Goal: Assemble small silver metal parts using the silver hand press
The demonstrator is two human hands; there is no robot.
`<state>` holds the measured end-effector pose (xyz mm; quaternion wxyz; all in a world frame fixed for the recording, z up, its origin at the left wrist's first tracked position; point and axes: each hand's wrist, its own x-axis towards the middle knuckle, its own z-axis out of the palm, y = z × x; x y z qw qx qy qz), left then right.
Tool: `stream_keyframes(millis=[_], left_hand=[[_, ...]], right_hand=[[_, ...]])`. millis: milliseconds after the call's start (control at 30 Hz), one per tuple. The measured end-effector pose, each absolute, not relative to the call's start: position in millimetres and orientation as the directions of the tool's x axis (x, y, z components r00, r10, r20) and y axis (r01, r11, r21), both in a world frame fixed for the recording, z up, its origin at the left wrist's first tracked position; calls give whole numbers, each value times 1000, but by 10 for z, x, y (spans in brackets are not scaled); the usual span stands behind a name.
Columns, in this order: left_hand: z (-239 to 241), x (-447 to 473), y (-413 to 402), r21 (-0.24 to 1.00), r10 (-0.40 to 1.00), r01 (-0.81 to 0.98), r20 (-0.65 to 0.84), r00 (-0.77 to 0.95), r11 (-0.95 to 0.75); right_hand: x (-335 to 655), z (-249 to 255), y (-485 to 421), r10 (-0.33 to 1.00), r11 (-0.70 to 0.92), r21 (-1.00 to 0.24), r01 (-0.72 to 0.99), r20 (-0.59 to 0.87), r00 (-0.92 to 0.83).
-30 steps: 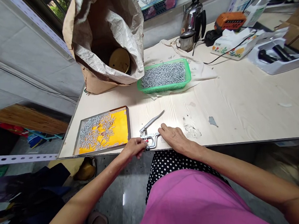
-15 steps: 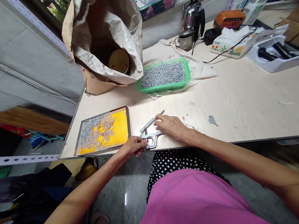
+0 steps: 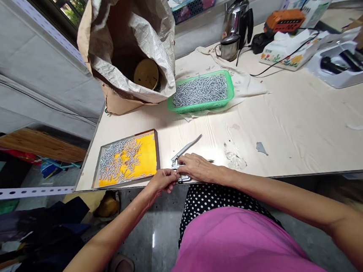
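Observation:
Metal hand pliers (image 3: 187, 146) with a spring lie at the table's front edge, handles spread and pointing right. My left hand (image 3: 165, 179) is closed in a pinch at their jaw end; whatever sits between its fingertips is too small to make out. My right hand (image 3: 198, 167) lies over the lower handle, its thumb and fingers pinched together at the jaw, meeting the left fingertips. What the right fingers hold is hidden. Left of the hands is a shallow tray (image 3: 157, 155) with a yellow base, partly covered by small silver metal pins (image 3: 115, 161).
A green basket (image 3: 231, 90) full of similar metal pins stands behind the hands. A large open sack (image 3: 98, 58) is at the back left. A steel kettle (image 3: 237, 12), a metal cup (image 3: 229, 49), an orange tape measure (image 3: 285, 20) and a white tray (image 3: 329, 78) stand farther right.
My right hand has moved left and down from the pliers' handles to the jaw, closing its fingers beside the left fingertips. My left hand stays at the jaw.

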<state>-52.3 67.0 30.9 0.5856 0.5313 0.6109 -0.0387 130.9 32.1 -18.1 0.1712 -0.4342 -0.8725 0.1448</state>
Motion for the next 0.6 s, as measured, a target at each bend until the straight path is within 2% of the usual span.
stream_keyframes(millis=[233, 500, 600], left_hand=[[260, -488, 630, 584, 626, 655, -751, 210, 480], [255, -489, 675, 586, 621, 700, -740, 258, 409], [276, -475, 708, 567, 611, 742, -743, 272, 359]], right_hand=[[1321, -225, 216, 830, 552, -478, 683, 236, -505], [1453, -99, 203, 836, 534, -575, 619, 248, -490], [1665, -3, 289, 899, 437, -519, 735, 234, -369]])
